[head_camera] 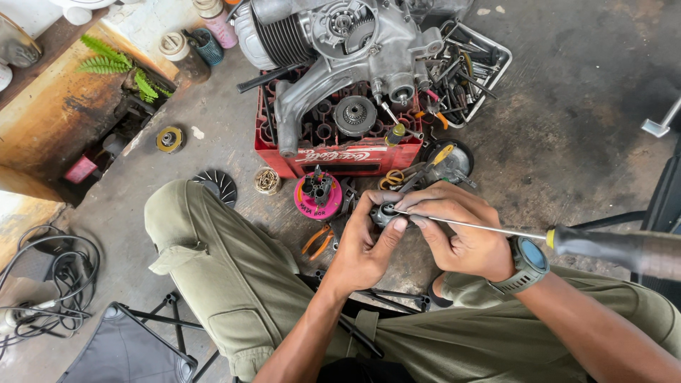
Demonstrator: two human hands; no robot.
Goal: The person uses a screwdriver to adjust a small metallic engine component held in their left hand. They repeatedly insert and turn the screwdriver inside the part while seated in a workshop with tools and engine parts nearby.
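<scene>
Above the lap, between two knees in olive trousers, one small dark metal part (384, 213) is gripped by both hands: the left hand (363, 250) is closed around it from below, thumb pressed on its side, and the right hand (457, 230) is pinched on it from above. One long screwdriver (496, 230) with a black and yellow handle is seen, its thin shaft passing under the right hand's fingers with the tip at the part. One grey watch (528, 264) is worn on the right wrist. On the concrete floor (567, 128) one red plastic crate (340, 152) is placed; one engine (340, 42) and one toothed gear (355, 113) are carried on it. One wire tray (489, 53) beside the crate is filled with many loose metal tools, too jumbled to be counted. One pink round tin (318, 196) is packed with dark sockets. One pair of orange-handled pliers (317, 241) is laid just beside the left hand.
</scene>
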